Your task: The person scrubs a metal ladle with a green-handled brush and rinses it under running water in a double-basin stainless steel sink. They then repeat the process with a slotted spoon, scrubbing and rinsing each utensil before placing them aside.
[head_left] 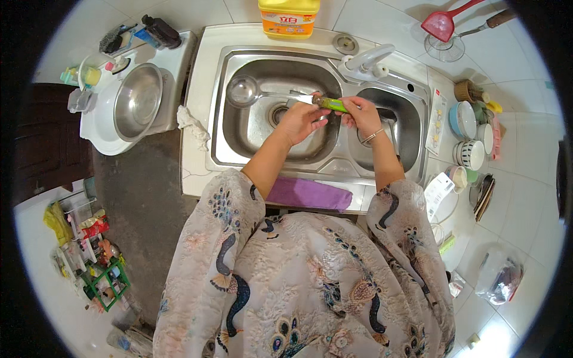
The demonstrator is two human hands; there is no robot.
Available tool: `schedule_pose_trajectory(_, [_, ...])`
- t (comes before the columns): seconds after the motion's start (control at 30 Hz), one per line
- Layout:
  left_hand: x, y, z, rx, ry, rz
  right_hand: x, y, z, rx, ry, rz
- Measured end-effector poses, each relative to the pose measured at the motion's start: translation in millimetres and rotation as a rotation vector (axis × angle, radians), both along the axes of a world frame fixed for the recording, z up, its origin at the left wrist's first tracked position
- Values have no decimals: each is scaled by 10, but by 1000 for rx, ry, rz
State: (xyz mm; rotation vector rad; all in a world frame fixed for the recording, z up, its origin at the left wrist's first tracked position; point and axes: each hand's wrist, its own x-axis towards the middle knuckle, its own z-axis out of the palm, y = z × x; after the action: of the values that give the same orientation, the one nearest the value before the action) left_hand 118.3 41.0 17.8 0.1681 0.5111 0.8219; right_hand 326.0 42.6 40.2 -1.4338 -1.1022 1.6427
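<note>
The largest thing is the steel sink [239,132], with two bowls side by side. To its left, a basin [136,102] stands tilted on a white stand. The purple cloth [310,195] lies along the near edge, and the yellow jug [289,18] stands behind the sink. The tap [369,61] is at the back, close to where the two bowls meet. In the left bowl lies a ladle [243,91], its handle pointing toward the hands.

The green-handled tool [335,105] is above the left bowl, its green end near the divider; its exact kind I cannot tell. The right hand [361,113] pinches the green end between thumb and fingers. The left hand [296,123] is at the brown part, with fingers curved – whether they press on it, I cannot tell.

To handle it well, I judge, the right pinch should be firm and steady, because a wet handle may slip. The left fingers should support the far end lightly – away from any edge – and low over the bowl.
</note>
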Motion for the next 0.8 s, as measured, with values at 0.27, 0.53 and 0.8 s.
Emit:
schedule_pose_trajectory(0.27, [-57,98,-211,-75,368,327,97,-276,290,101,-87,-146])
schedule_pose_trajectory(0.53, [-266,124,127,74,319,403,113,-476,202,-8,229,-238])
schedule_pose_trajectory(0.8, [25,-126,154,170,514,228,-5,-546,254,47,182,-179])
